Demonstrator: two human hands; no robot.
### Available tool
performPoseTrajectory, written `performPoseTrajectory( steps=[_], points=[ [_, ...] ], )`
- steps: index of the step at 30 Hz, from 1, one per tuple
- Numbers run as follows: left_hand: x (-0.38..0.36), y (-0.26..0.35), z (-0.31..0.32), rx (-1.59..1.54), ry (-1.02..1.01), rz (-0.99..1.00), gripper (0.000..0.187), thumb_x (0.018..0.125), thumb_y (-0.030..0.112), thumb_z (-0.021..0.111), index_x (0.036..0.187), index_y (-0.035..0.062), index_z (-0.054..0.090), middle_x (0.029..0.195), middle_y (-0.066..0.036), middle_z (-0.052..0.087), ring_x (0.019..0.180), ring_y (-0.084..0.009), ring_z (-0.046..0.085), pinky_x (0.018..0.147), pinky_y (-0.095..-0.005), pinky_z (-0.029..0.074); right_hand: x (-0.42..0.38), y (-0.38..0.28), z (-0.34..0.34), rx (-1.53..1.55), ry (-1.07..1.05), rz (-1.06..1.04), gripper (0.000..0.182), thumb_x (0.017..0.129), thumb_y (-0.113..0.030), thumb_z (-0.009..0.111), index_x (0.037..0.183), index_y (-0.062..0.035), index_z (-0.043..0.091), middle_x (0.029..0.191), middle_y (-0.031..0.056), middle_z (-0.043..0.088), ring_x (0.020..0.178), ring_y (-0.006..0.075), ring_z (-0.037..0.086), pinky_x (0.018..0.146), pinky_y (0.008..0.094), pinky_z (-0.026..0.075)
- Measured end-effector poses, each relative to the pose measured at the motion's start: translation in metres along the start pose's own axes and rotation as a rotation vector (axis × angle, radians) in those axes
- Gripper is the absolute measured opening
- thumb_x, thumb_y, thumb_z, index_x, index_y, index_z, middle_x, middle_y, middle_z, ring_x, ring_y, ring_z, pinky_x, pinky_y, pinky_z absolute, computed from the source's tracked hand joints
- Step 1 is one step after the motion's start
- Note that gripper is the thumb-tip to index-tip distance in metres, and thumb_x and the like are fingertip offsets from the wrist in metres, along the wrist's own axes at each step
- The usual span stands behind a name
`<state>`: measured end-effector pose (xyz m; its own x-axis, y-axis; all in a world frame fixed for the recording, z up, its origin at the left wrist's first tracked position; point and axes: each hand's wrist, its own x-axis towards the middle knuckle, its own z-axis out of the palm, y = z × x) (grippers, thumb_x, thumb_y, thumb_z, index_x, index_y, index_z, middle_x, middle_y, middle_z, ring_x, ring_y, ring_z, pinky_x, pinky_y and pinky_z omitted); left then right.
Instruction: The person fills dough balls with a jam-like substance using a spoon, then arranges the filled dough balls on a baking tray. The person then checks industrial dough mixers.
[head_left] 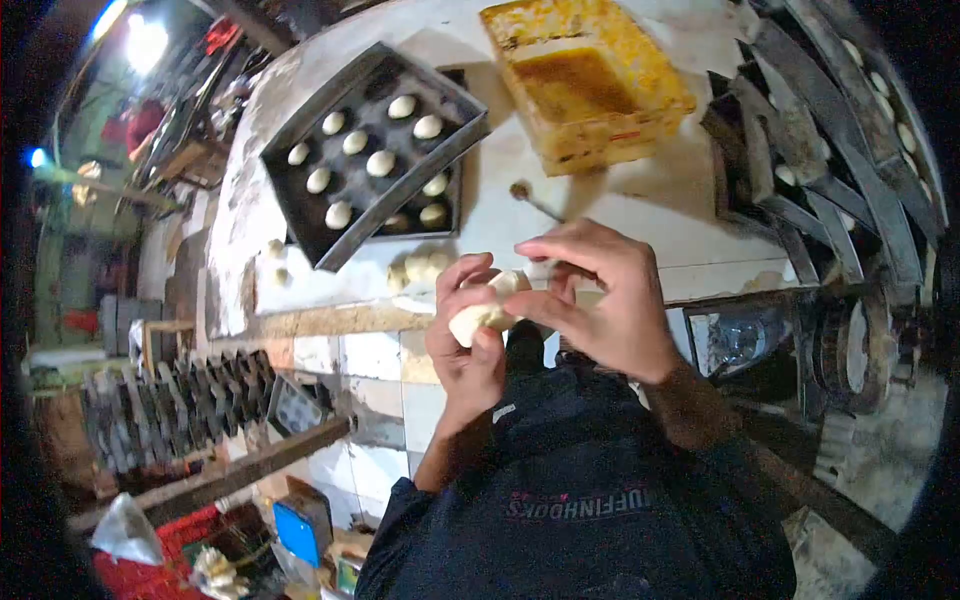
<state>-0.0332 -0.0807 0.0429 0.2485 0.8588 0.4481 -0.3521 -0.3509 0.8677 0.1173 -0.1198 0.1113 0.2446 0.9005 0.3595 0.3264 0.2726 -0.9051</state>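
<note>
Hand-held dough above the near edge of a white table [690,235], seen from my head. The pale dough piece [475,322] sits in front of my chest, in my left hand [463,335], whose fingers and thumb are closed around its lower part. My right hand [595,290] meets it from the other side: the thumb reaches the dough, while the forefinger stands apart from the thumb. A thin utensil [538,206] with a brown tip runs in under my right hand; whether my curled fingers clamp its handle, I cannot tell. By its look, I judge the dough light, soft and yielding, perhaps a little tacky, liable to tear where it is stretched thin and to dent under a hard fingertip. The best hold is probably broad and low, the rounded underside cupped in my left palm, with only light pinching at the upper edge. Just beyond my left hand lie further dough pieces [428,265]; farther off, a dark metal tray [403,190] holds spaced dough balls [380,163], and to its right stands a yellow tub [607,147], its inside smeared orange-brown.
</note>
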Motion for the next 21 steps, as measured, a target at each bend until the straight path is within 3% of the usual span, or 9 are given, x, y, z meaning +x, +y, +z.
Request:
performPoseTrajectory(
  steps=[3, 6, 10, 11, 14, 16, 17, 18, 21],
  points=[
    [-0.006, -0.002, -0.012, 0.312, -0.049, 0.331, 0.03, 0.092, 0.023, 0.06, 0.117, 0.007, 0.056, 0.123, -0.026, 0.052, 0.108, -0.0337, 0.056, 0.088, -0.0427, 0.047, -0.003, 0.005, 0.01, 0.303, -0.249, 0.315, 0.02, 0.072, -0.007, 0.078, 0.088, 0.0012, 0.068, 0.085, 0.012, 0.065, 0.071, 0.0162, 0.065, 0.061, 0.0257, 0.053],
    [-0.005, 0.005, -0.027, 0.714, 0.084, 0.379, 0.045, 0.089, 0.018, 0.064, 0.13, 0.009, 0.049, 0.11, -0.021, 0.054, 0.1, -0.0322, 0.057, 0.083, -0.0392, 0.048, 0.007, -0.002, 0.032, 0.101, -0.168, -0.201, 0.027, 0.075, -0.002, 0.075, 0.1, 0.0042, 0.066, 0.098, 0.0149, 0.064, 0.077, 0.0143, 0.065, 0.066, 0.0273, 0.055],
    [0.019, 0.028, -0.062, 0.998, -0.042, 0.205, 0.063, 0.079, 0.017, 0.073, 0.134, 0.0051, 0.045, 0.109, -0.013, 0.047, 0.104, -0.0273, 0.051, 0.087, -0.0328, 0.043, 0.025, -0.011, 0.07, -0.138, -0.173, -0.306, 0.028, 0.072, -0.007, 0.078, 0.096, 0.0019, 0.068, 0.095, 0.0121, 0.066, 0.077, 0.0207, 0.067, 0.066, 0.0284, 0.055],
    [0.029, 0.031, -0.063, 0.993, -0.039, 0.204, 0.063, 0.079, 0.017, 0.073, 0.134, 0.0051, 0.045, 0.109, -0.013, 0.047, 0.104, -0.0273, 0.051, 0.087, -0.0328, 0.043, 0.034, -0.004, 0.08, -0.174, -0.134, -0.401, 0.029, 0.07, -0.008, 0.08, 0.095, 0.0004, 0.069, 0.094, 0.0115, 0.066, 0.075, 0.0215, 0.067, 0.065, 0.0281, 0.054],
    [0.05, 0.013, -0.098, -0.232, 0.08, -0.162, 0.067, 0.079, 0.046, 0.068, 0.123, -0.0024, 0.051, 0.119, -0.012, 0.038, 0.113, -0.0244, 0.042, 0.096, -0.0327, 0.035, 0.074, 0.002, 0.109, -0.157, -0.106, -0.489, 0.028, 0.068, -0.011, 0.083, 0.092, -0.0025, 0.07, 0.091, 0.0103, 0.066, 0.073, 0.0206, 0.066, 0.063, 0.0272, 0.052],
    [0.069, 0.004, -0.133, -0.298, 0.007, -0.074, 0.054, 0.091, 0.058, 0.046, 0.107, 0.0086, 0.058, 0.112, -0.011, 0.038, 0.11, -0.025, 0.041, 0.095, -0.0393, 0.037, 0.099, -0.003, 0.134, -0.003, -0.108, -0.37, 0.026, 0.068, -0.012, 0.084, 0.089, -0.0049, 0.071, 0.087, 0.0089, 0.066, 0.071, 0.015, 0.063, 0.06, 0.0241, 0.05],
    [0.076, -0.001, -0.15, -0.289, 0.003, -0.018, 0.052, 0.094, 0.06, 0.038, 0.1, 0.0133, 0.06, 0.108, -0.01, 0.037, 0.108, -0.0257, 0.042, 0.093, -0.0416, 0.041, 0.107, -0.015, 0.143, -0.001, -0.169, -0.09, 0.027, 0.068, -0.013, 0.085, 0.089, -0.0041, 0.07, 0.087, 0.0085, 0.066, 0.072, 0.0128, 0.063, 0.059, 0.023, 0.049],
    [0.086, -0.001, -0.161, -0.156, 0.017, 0.076, 0.049, 0.1, 0.05, 0.029, 0.094, 0.0133, 0.061, 0.105, -0.012, 0.039, 0.103, -0.0248, 0.042, 0.094, -0.041, 0.035, 0.115, -0.014, 0.158, 0.084, -0.224, -0.023, 0.024, 0.068, -0.009, 0.082, 0.088, -0.0042, 0.07, 0.085, 0.0083, 0.066, 0.073, 0.0161, 0.064, 0.063, 0.0267, 0.051],
    [0.122, 0.008, -0.201, 0.149, -0.003, 0.226, 0.036, 0.096, 0.045, 0.05, 0.091, 0.0116, 0.062, 0.105, -0.014, 0.042, 0.097, -0.0248, 0.045, 0.085, -0.0393, 0.039, 0.133, -0.003, 0.204, 0.212, -0.186, -0.204, 0.022, 0.069, -0.003, 0.078, 0.089, -0.0035, 0.071, 0.087, 0.0104, 0.068, 0.076, 0.0209, 0.067, 0.069, 0.0303, 0.054]
  ],
)
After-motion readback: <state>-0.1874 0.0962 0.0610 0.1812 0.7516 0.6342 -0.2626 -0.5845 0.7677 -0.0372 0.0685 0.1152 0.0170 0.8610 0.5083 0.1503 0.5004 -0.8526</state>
